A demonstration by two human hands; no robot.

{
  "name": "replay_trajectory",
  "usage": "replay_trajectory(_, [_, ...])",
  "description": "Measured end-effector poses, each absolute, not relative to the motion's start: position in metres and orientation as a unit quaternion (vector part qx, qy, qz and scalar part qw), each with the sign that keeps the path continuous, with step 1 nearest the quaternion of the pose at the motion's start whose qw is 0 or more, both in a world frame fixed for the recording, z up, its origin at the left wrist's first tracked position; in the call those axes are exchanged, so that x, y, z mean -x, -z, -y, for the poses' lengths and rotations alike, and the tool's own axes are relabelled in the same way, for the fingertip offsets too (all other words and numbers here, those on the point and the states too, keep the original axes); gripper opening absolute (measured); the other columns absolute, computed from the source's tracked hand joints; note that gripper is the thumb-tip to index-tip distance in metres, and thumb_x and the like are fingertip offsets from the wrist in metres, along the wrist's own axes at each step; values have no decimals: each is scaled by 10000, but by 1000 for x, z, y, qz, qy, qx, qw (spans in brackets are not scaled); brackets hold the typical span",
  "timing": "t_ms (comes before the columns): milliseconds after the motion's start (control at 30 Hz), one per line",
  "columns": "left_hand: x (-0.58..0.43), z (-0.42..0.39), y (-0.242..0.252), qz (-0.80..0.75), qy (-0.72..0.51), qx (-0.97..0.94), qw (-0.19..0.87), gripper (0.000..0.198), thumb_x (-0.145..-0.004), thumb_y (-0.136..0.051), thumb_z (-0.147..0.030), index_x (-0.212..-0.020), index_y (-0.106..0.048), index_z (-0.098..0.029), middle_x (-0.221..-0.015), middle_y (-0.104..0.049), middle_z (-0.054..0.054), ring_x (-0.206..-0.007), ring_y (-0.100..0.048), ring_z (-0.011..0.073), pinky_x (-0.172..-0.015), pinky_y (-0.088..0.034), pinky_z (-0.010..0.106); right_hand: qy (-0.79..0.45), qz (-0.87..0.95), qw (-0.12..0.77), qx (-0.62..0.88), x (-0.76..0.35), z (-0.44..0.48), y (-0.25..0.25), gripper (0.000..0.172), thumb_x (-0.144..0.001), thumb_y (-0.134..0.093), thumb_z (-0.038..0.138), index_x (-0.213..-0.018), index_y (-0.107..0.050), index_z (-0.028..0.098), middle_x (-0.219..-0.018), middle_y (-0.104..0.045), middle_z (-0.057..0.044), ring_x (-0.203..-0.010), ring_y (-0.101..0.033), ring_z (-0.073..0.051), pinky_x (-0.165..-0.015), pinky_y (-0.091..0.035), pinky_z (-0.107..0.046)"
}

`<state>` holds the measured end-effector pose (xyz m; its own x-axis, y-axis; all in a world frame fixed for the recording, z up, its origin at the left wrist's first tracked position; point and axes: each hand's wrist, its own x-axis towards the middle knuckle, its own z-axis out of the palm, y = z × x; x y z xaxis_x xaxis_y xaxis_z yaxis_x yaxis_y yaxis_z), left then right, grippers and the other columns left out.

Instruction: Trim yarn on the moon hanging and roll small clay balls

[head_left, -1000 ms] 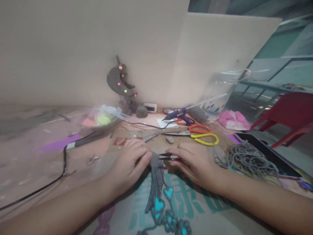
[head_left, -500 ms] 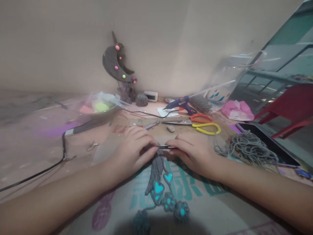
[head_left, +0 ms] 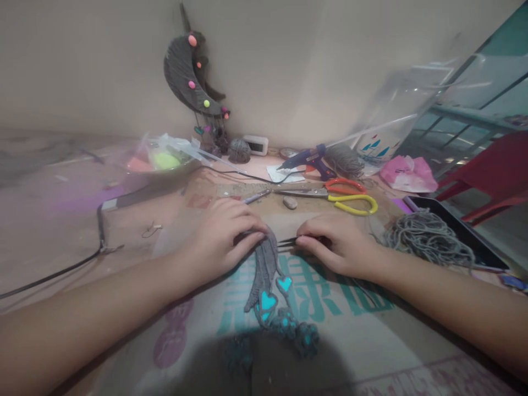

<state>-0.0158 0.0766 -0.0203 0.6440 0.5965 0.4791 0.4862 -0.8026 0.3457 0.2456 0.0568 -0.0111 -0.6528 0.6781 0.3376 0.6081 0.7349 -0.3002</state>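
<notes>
"Pale bare wall [head_left: 103, 82] at the back, pinkish tabletop [head_left: 132, 242] in front, and a whitish sheet printed with teal characters [head_left: 355, 335] under the action! Where's our piece?"

"Centre of the sheet: a curved dark-grey yarn strip [head_left: 266, 261], its upper end at the left hand [head_left: 225, 234]. Thumb and fingers are pinched together there, with the strip between them."

"And on the other side?"

"The right hand [head_left: 340, 242] has its fingers closed around slim black tweezers [head_left: 287, 242]. Tips slightly parted, pointing at the strip, just beside it. Nothing visible between them!"

"What's the danger, then?"

"Snagging, I'd say. Sharp tips that close to wound yarn could lift a strand, and a slip could prick the left fingertips. Below, the grey-edged turquoise heart [head_left: 268, 301] and the grey yarn flower [head_left: 307, 338] trail on cords; a careless tug might tangle them."

"Anything we can't see?"

"Plenty! The strip's top end disappears under the left hand, and the tweezers' back end is lost in the right. A darker yarn flower [head_left: 238, 352] sinks into shadow, its detail gone. Far left is smeared, and both forearms run out of frame."
</notes>
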Motion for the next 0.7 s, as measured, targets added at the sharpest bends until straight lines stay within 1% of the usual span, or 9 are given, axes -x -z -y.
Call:
replay_trajectory(267, [15, -75, 22, -263, -276, -919, 104, 185, -925, -557, -165, -1019, -707, -220, -1021, -732, 22, -980, -621, 189, -906, -421, 363, -38, 923, 189, 334, -244, -54, 12, 277, -990, -497, 313, -827, -674, 177, -625, -622, -16, -597, -549, -139, -596, -339, -255])
replay_trajectory(467, [15, -75, 24, -260, -266, -924, 92, 197, -939, -551, -200, -1017, -729, -231, -1011, -730, 30, -968, -628, 197, -889, -424, 377, -5, 929, 172, 328, -242, -53, 11, 292, -995, -488, 315, -816, -667, 169, -596, -591, -11, -562, -519, -137, -583, -327, -259])
replay_trajectory(700, [16, -76, 24, -259, -256, -928, 78, 214, -949, -533, -220, -1032, -729, -241, -1022, -728, 38, -967, -620, 207, -891, -422, 395, -7, 930, 158, 332, -242, -53, 12, 305, -1000, -477, 340, -819, -661, 179, -605, -594, -9, -572, -533, -138, -585, -337, -261])
